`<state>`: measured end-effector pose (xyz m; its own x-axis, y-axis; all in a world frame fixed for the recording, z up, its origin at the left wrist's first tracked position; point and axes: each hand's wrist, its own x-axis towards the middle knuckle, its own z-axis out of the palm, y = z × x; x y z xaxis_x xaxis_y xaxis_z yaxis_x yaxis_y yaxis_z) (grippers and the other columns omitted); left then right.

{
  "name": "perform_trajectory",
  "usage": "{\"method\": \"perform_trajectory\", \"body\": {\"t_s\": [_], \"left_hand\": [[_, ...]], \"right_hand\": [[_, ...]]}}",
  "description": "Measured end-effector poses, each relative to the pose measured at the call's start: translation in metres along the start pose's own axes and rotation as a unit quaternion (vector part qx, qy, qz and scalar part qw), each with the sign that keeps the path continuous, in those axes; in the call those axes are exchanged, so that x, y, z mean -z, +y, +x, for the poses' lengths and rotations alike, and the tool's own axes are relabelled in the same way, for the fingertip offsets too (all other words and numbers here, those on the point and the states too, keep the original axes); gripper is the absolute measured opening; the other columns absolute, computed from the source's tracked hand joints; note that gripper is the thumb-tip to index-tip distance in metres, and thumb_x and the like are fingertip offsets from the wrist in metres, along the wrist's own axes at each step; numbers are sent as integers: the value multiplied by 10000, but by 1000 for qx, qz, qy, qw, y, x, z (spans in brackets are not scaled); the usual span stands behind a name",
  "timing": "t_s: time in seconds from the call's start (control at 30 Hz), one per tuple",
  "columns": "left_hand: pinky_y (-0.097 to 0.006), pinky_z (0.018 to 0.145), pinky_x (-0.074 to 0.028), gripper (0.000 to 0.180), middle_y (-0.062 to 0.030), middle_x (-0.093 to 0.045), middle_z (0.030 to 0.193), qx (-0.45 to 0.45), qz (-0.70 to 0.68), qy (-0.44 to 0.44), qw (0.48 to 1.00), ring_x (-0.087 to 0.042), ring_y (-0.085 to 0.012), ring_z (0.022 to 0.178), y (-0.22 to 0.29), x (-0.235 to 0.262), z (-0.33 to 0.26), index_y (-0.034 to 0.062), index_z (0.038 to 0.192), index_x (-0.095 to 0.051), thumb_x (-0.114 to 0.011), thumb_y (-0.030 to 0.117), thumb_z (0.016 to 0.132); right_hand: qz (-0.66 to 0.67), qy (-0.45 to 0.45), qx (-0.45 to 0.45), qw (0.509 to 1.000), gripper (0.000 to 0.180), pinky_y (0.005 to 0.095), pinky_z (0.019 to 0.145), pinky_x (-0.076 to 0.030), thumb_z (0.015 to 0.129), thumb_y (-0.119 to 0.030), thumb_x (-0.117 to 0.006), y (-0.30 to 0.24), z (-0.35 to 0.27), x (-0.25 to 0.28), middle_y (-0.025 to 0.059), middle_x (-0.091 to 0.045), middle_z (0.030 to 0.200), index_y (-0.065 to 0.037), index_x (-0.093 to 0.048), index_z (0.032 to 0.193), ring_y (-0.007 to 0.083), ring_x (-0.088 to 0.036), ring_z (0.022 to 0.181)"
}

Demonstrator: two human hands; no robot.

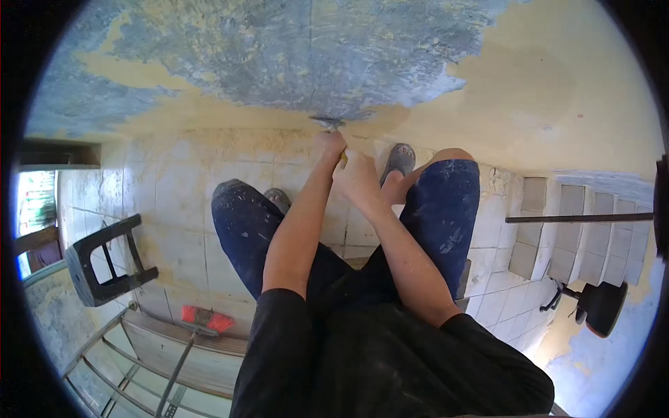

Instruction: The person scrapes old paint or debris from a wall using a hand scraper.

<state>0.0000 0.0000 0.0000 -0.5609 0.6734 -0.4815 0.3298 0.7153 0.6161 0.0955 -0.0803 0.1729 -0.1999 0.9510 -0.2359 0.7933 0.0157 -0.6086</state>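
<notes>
Both of my hands are closed around one scraper (325, 121) at the foot of the wall. My left hand (332, 145) grips it close to the blade. Behind it, nearer to me, my right hand (357, 178) is wrapped round the rear of the handle, where a bit of yellow shows between the hands. The blade's edge meets the low part of the wall (306, 63), where grey-blue patches show among cream paint. My fingers hide most of the handle.
I sit with knees apart over a stained tiled floor (181, 230). A dark stool (87, 275) lies tipped over at the left. A broom with red bristles (216, 320) is near a metal rack at lower left. Steps (535, 198), a rail and a black chair (605, 306) are at the right.
</notes>
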Motion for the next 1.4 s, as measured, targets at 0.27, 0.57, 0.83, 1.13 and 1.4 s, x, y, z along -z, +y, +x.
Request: {"method": "perform_trajectory", "body": {"t_s": [0.27,0.57,0.83,1.13,1.4], "left_hand": [[-370,591,-490,458,-126,-664,628,-16,-153,-5,988,-650,-219,567,46,41,-90,1,709,-677,-551,370,947],[-365,525,-473,466,-174,-632,582,-8,-328,-39,944,-618,-229,472,55,54,-111,-60,684,-664,-519,284,964],[-377,629,-512,471,-123,-691,668,29,-131,-18,991,-686,-249,637,30,17,-56,5,789,-724,-526,403,945],[-360,514,-460,465,-87,-608,570,-107,-255,24,961,-584,-199,482,84,47,-153,-6,738,-666,-515,365,974],[-315,399,-370,457,-37,-505,498,-74,-411,-77,905,-484,-130,388,107,104,-183,15,626,-565,-531,303,980]], "right_hand": [[-29,36,78,996,269,526,687,-505,847,-98,-526,-20,-59,45,295,-624,721,97,-593,1019,467,-626,700],[23,55,70,996,173,526,738,-456,849,-102,-537,-19,-73,53,281,-621,747,44,-615,901,456,-621,753],[-5,14,8,1000,224,520,763,-487,845,-132,-541,-8,-31,26,317,-628,853,51,-627,942,468,-622,853],[14,76,86,993,346,474,667,-499,859,-47,-527,-25,-110,97,302,-622,828,44,-585,1188,450,-631,754],[-3,72,83,994,386,476,654,-502,866,-15,-508,-54,-118,103,309,-617,798,65,-536,1242,445,-629,740]]}}
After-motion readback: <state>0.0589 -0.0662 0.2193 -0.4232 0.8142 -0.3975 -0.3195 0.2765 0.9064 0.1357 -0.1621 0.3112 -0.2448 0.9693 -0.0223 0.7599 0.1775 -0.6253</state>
